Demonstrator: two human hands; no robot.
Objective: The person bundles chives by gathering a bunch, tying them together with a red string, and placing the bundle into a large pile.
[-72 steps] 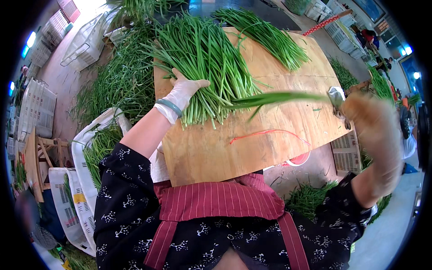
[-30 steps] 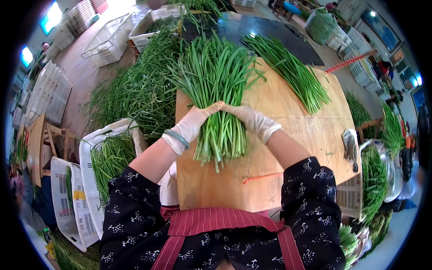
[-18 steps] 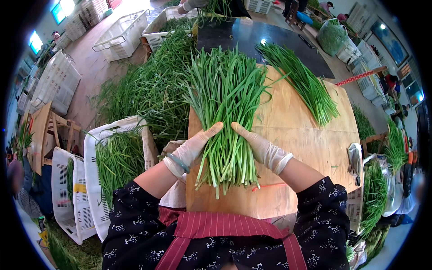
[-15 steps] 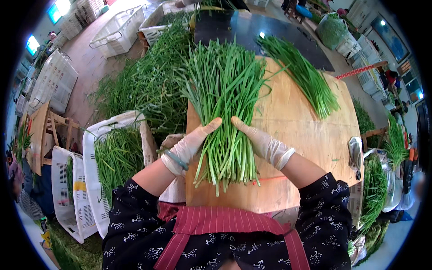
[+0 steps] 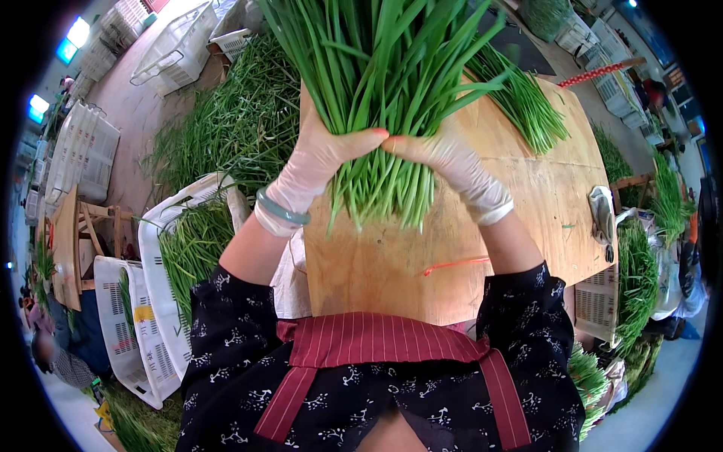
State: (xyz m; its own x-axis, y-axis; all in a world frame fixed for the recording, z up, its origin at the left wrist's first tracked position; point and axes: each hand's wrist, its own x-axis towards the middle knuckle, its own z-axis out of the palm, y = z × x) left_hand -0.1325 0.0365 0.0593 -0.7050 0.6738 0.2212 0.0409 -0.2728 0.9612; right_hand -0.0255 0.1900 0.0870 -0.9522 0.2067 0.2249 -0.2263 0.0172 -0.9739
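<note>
Both hands [image 5: 392, 162] clasp chive bundle [image 5: 380, 83] — above board [image 5: 527, 196].

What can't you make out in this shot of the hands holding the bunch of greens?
Head view only:
- Tops of the green bunch: cut off by the upper edge.
- Board behind the bunch: hidden by the leaves, the left hand and the right hand.
- Grey object at the board's right edge: too small and warped to identify.
- Person at lower left: blurred at the rim.

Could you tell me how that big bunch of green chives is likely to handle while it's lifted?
The chive bunch probably stays floppy: leaves splay outward above both gloved hands. Loose stalks may slip out, since the left hand and right hand clasp only its lower part.
</note>
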